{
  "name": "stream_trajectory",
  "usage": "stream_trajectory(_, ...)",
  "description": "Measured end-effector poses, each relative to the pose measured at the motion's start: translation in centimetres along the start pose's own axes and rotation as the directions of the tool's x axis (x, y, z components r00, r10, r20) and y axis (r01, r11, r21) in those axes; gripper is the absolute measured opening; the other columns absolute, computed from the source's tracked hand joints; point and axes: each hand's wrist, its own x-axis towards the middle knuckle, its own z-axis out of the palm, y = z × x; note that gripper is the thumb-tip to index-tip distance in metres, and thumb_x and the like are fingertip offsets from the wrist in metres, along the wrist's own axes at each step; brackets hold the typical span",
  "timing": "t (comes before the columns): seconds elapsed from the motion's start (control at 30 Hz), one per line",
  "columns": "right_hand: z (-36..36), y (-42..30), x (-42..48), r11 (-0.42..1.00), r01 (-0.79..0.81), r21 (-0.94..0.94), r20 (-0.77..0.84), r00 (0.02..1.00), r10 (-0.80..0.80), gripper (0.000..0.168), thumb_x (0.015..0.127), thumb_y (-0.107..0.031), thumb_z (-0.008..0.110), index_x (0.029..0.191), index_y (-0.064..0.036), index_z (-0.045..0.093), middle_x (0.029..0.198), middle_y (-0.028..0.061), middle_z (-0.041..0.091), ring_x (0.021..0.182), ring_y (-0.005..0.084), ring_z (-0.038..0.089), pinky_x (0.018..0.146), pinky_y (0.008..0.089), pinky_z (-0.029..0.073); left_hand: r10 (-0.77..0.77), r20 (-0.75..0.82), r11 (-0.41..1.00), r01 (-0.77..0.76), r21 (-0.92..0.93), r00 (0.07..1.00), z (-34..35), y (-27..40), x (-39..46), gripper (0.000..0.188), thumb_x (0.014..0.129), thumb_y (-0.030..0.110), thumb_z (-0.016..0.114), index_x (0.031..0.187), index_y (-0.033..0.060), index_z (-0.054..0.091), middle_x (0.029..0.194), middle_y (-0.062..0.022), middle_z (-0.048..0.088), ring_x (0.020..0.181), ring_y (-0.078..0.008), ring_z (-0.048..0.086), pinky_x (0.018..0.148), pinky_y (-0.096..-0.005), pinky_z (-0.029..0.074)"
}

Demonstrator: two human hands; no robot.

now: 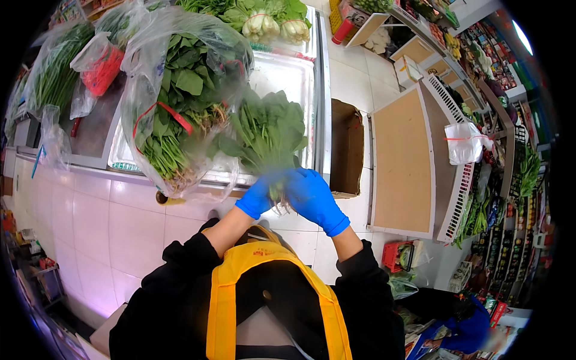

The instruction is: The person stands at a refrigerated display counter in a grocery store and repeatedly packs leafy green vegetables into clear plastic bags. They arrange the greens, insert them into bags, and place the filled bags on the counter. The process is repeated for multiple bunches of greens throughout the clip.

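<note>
Both hands wear blue gloves. My left hand (pixel 255 196) and my right hand (pixel 318 198) close around the stem end of a bunch of leafy greens (pixel 270 123), perhaps spinach. Its leaves point away from me over a white foam tray (pixel 276 74), and thin roots hang below my fingers. A blur covers part of the stems and fingertips. To the left lies a large clear plastic bag (pixel 141 87) of similar greens (pixel 184 76), its mouth towards me. A red band (pixel 174 116) crosses the greens there.
An upright cardboard box (pixel 346 148) stands right of the counter. Beyond it is a slanted vegetable rack (pixel 402 162) with white plastic bags (pixel 463 144). Lettuce heads (pixel 261 28) lie at the back. A red basket (pixel 397 256) and another person (pixel 468 326) are at lower right.
</note>
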Motion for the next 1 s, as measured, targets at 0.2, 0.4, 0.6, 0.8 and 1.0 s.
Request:
stream_trajectory(0.2, 0.0, -1.1, -0.9, 0.990, -0.020, 0.139, -0.133, 0.990, 0.038, 0.025, 0.073, -0.006, 0.063, 0.098, -0.006, 0.061, 0.101, 0.0129, 0.060, 0.089, 0.0309, 0.058, 0.078, 0.0362, 0.048, -0.049, 0.073, 0.995, 0.055, -0.088, 0.996, 0.2, 0.1, 0.2, 0.028, 0.087, 0.021, 0.051, 0.108, 0.0016, 0.054, 0.095, -0.0087, 0.061, 0.086, -0.0191, 0.059, 0.076, -0.0297, 0.049)
stream_trajectory(0.4, -0.7, 2.9, -4.1, 0.875, -0.299, 0.381, -0.472, 0.751, 0.461, 0.018, 0.076, -0.001, 0.062, 0.093, -0.004, 0.063, 0.087, 0.0121, 0.064, 0.078, 0.0285, 0.062, 0.070, 0.0324, 0.050, 0.040, -0.193, 0.993, -0.062, -0.106, 0.980, 2.2, -0.1, 0.0, 0.025, 0.084, 0.015, 0.054, 0.105, 0.0007, 0.055, 0.097, -0.0103, 0.060, 0.083, -0.0211, 0.060, 0.074, -0.0314, 0.050)
stream_trajectory(0.6, -3.1, 1.8, 1.1, 0.822, -0.412, 0.392, -0.264, 0.806, 0.530, 0.030, 0.080, -0.010, 0.060, 0.110, -0.012, 0.060, 0.090, 0.0132, 0.059, 0.076, 0.0261, 0.059, 0.072, 0.0329, 0.048, 0.001, -0.103, 0.999, -0.006, -0.045, 0.995, 2.2, 0.2, -0.3, 0.032, 0.086, 0.017, 0.053, 0.113, 0.0002, 0.050, 0.106, -0.0133, 0.058, 0.094, -0.0281, 0.060, 0.082, -0.0381, 0.050)
stream_trajectory(0.8, 0.2, 2.7, 7.6, 0.917, -0.351, 0.190, 0.066, 0.936, 0.345, 0.031, 0.076, -0.026, 0.061, 0.103, -0.010, 0.064, 0.090, 0.0122, 0.064, 0.078, 0.0263, 0.061, 0.072, 0.0339, 0.048, 0.000, 0.025, 1.000, 0.001, -0.009, 1.000, 0.9, 0.1, 0.0, 0.038, 0.090, 0.026, 0.049, 0.118, 0.0005, 0.046, 0.111, -0.0143, 0.056, 0.099, -0.0302, 0.058, 0.085, -0.0402, 0.049)
stream_trajectory(1.0, -2.4, 1.6, 8.2, 0.888, -0.392, 0.242, 0.139, 0.919, 0.368, 0.023, 0.077, -0.023, 0.062, 0.093, -0.006, 0.067, 0.087, 0.0112, 0.065, 0.078, 0.0225, 0.062, 0.071, 0.0322, 0.048, 0.003, 0.049, 0.999, 0.000, -0.054, 0.999, 1.9, 0.4, -0.6, 0.040, 0.090, 0.025, 0.050, 0.123, 0.0026, 0.044, 0.115, -0.0147, 0.054, 0.103, -0.0309, 0.057, 0.087, -0.0411, 0.048)
